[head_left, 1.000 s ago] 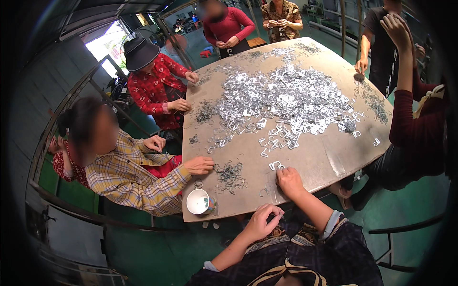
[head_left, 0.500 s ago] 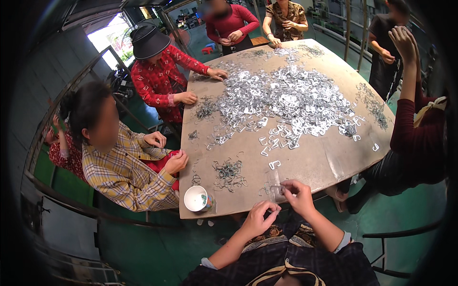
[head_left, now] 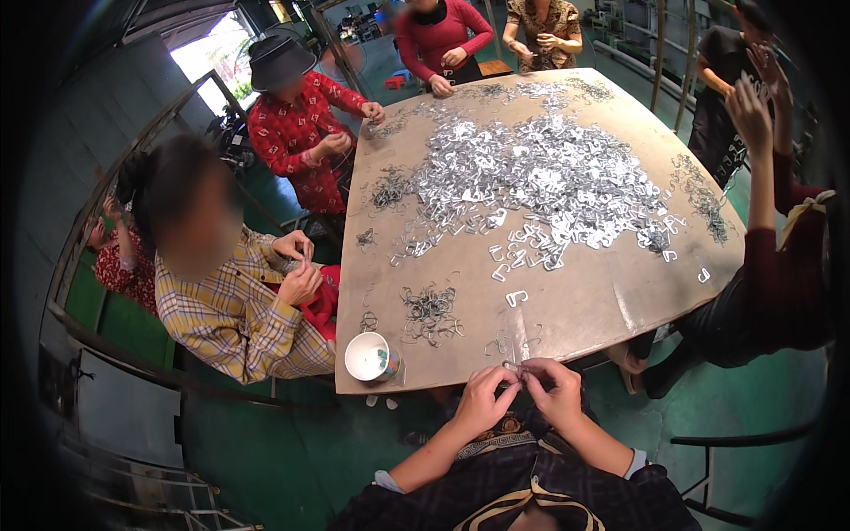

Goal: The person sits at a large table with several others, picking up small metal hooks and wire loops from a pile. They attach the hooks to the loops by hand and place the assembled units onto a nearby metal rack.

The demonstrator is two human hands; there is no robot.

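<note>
My left hand (head_left: 483,400) and my right hand (head_left: 558,395) meet over the near table edge, fingertips pinched together. Between them shows the end of a small pale piece (head_left: 511,365), mostly hidden by the fingers; its exact kind is too small to tell. Just beyond my hands lie a few thin wire clips (head_left: 501,342). A loose silver flat hook (head_left: 516,298) rests farther up the table. To the left is a tangled pile of dark wire clips (head_left: 431,310). Across the middle spreads a large heap of silver flat hooks (head_left: 567,190).
A paper cup (head_left: 367,357) with small green bits inside stands at the table's (head_left: 567,327) near left corner. Several co-workers sit or stand around the table, one in a yellow plaid shirt (head_left: 230,310) close on the left. A metal frame (head_left: 744,440) is at lower right.
My right hand has drawn back from the tabletop to my left hand, and their fingertips now meet. The plaid-shirted co-worker's hands have come together; the red-shirted one's hands have left the heap.
</note>
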